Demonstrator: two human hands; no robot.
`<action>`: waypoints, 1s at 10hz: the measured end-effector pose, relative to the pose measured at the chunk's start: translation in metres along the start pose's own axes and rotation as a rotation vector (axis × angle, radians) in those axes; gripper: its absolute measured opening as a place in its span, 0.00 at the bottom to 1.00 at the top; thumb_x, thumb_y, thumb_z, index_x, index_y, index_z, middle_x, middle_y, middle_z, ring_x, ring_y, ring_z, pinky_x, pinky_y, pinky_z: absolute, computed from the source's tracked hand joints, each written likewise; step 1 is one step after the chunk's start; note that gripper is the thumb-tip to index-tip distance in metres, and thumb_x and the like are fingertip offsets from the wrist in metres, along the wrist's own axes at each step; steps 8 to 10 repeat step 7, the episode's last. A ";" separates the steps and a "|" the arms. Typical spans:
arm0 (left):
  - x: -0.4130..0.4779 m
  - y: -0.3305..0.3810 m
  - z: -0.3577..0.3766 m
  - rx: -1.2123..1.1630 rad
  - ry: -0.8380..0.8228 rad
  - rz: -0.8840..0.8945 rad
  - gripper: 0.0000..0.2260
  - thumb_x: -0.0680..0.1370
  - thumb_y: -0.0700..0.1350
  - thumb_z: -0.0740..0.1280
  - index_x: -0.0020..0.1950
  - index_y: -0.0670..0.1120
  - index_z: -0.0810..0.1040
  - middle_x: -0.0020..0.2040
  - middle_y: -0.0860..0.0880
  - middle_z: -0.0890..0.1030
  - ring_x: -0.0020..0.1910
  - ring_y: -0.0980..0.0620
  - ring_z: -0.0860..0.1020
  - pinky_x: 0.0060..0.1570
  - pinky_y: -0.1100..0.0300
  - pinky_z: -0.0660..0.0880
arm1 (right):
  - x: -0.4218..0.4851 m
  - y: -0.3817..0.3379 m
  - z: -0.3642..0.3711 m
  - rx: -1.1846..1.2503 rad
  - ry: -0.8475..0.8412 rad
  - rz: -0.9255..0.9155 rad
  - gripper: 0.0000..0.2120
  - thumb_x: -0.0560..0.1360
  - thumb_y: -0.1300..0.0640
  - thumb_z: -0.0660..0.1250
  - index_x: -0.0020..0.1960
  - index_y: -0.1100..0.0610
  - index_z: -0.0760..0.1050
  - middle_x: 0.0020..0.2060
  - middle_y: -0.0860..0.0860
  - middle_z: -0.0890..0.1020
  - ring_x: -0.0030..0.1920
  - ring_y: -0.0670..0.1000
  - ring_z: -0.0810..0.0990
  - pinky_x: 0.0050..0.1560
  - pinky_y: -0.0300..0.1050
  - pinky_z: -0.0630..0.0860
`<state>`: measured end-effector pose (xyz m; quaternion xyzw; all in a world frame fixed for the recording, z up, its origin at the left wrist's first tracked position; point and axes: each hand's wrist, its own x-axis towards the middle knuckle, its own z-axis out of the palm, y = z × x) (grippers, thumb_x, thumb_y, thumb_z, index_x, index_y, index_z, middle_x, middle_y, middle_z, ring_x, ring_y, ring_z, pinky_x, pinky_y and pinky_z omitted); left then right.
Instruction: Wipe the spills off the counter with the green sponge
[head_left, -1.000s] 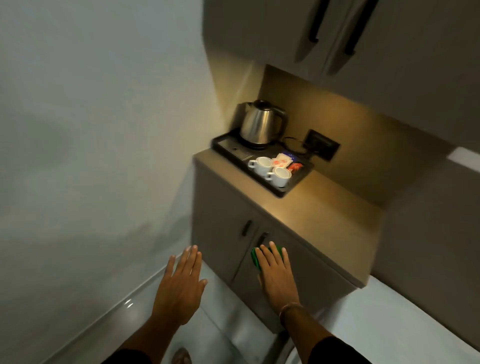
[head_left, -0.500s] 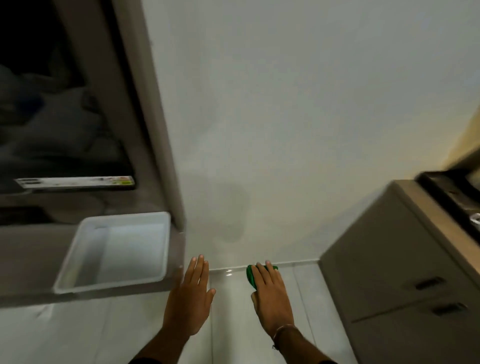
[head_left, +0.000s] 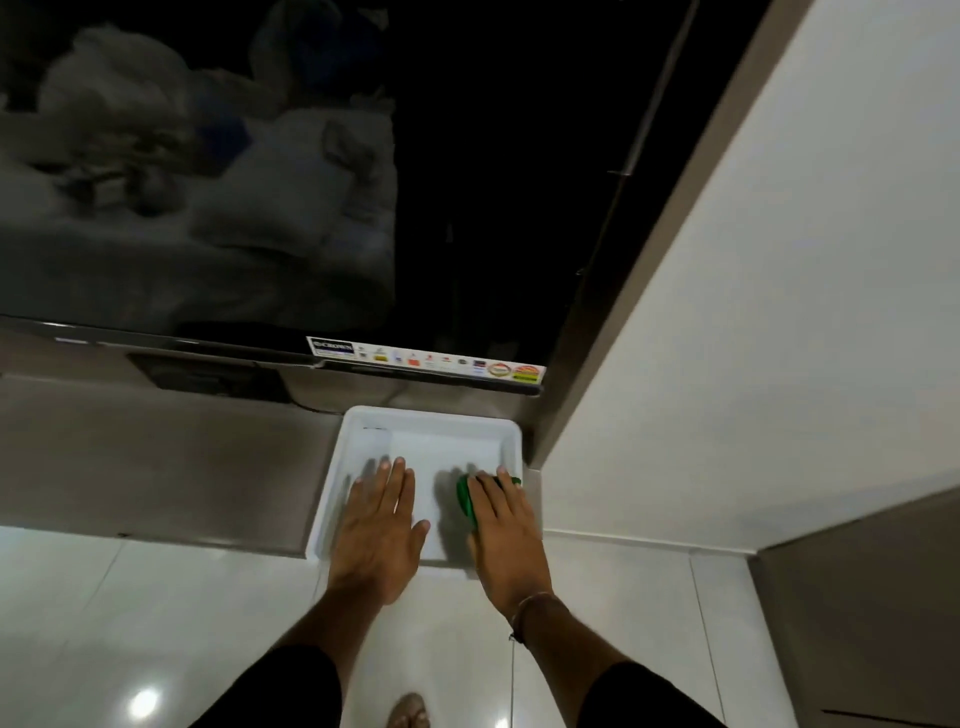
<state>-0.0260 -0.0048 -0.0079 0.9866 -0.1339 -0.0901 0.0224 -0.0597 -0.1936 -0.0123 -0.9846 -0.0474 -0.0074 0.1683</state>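
Green sponge (head_left: 466, 498) was seen tucked under the fingers (head_left: 488, 488) of the right hand (head_left: 506, 530), which were laid nearly flat over it, pressing it against the palm, above the right part of a white tray (head_left: 431, 418). Whether the sponge touched the tray could not be told. The left hand (head_left: 379, 525) was held flat with fingers stretched and together, nothing gripped, over the tray's left part. The tray was set at the right end of a grey tabletop (head_left: 156, 467), below a dark television screen (head_left: 260, 182) bearing a sticker strip (head_left: 426, 359). A glossy tiled floor (head_left: 130, 623) was visible beneath.
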 end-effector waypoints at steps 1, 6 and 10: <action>0.024 -0.021 0.011 -0.010 -0.020 0.046 0.33 0.85 0.60 0.47 0.83 0.44 0.39 0.83 0.42 0.37 0.81 0.41 0.35 0.81 0.41 0.45 | 0.039 -0.015 0.022 -0.030 -0.045 0.040 0.33 0.82 0.58 0.67 0.82 0.55 0.56 0.82 0.55 0.61 0.82 0.59 0.53 0.80 0.57 0.48; 0.046 -0.042 0.028 0.001 -0.099 0.107 0.34 0.86 0.59 0.50 0.83 0.42 0.40 0.84 0.40 0.39 0.82 0.40 0.36 0.81 0.40 0.47 | 0.072 -0.017 0.069 -0.060 -0.212 0.128 0.36 0.84 0.43 0.55 0.83 0.55 0.41 0.84 0.54 0.43 0.82 0.60 0.39 0.80 0.58 0.39; 0.035 -0.033 0.020 0.039 -0.078 0.085 0.34 0.85 0.61 0.46 0.82 0.43 0.36 0.83 0.41 0.36 0.81 0.40 0.34 0.81 0.40 0.46 | 0.063 -0.023 0.055 -0.052 -0.165 0.092 0.38 0.82 0.37 0.53 0.83 0.56 0.45 0.84 0.56 0.48 0.83 0.60 0.42 0.81 0.61 0.44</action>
